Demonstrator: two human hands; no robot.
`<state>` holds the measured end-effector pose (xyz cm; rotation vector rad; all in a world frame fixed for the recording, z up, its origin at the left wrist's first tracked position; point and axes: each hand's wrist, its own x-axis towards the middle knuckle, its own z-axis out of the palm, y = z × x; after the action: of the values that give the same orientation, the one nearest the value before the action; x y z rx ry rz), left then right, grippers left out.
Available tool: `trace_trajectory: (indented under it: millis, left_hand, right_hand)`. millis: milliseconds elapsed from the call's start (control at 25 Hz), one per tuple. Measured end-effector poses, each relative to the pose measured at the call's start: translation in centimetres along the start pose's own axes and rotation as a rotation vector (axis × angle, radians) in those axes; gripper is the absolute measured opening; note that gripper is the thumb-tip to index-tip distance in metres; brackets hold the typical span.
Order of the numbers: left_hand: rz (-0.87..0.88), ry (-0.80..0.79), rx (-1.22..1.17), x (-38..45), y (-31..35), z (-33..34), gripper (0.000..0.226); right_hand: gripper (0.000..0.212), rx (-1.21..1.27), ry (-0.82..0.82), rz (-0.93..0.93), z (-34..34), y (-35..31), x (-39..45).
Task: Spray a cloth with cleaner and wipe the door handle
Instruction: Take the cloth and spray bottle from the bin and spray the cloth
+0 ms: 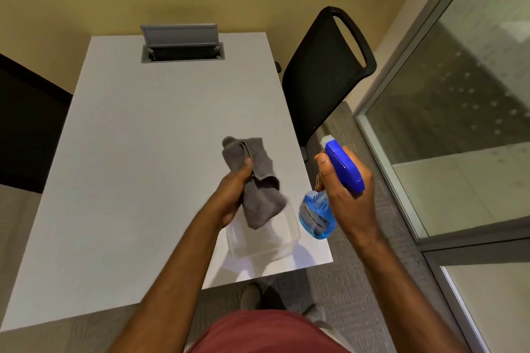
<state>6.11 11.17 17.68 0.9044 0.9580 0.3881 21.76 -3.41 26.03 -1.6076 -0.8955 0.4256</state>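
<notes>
Cloth [259, 180], grey and bunched, hangs from the left hand's [233, 195] closed fingers above the tabletop [143, 152]. Right-hand [348, 195] fingers wrap the blue spray bottle [318, 216] just beside it; its nozzle seemingly points away, so turn it clothward before squeezing.

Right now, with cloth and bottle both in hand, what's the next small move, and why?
Probably turn the spray bottle so its nozzle faces the grey cloth, then squeeze. The left hand holds the cloth bunched above the table; the right hand grips the trigger head, nozzle aimed away toward the chair.
</notes>
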Motion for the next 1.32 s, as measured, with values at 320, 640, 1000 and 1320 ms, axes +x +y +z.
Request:
trace_trajectory:
  millis: [320,640,1000,1320]
  left_hand:
    - [-0.117,0.111,-0.012,-0.5,2.1,0.6,0.013]
    - [-0.091,0.101,-0.277,-0.5,0.7,2.5,0.026]
    - [0.135,0.053,0.156,-3.7,2.2,5.8,0.019]
    - [-0.023,-0.124,-0.119,-4.7,3.1,4.3,0.032]
  right_hand:
    - [0.01,-0.004,-0.024,0.027,0.1,0.8,-0.1]
    - [0.019,-0.006,-0.027,0.014,-0.1,1.8,-0.8]
    - [0.049,-0.22,-0.202,-0.001,1.0,2.6,-1.1]
    - [0.029,-0.042,0.022,0.173,-1.1,2.7,1.3]
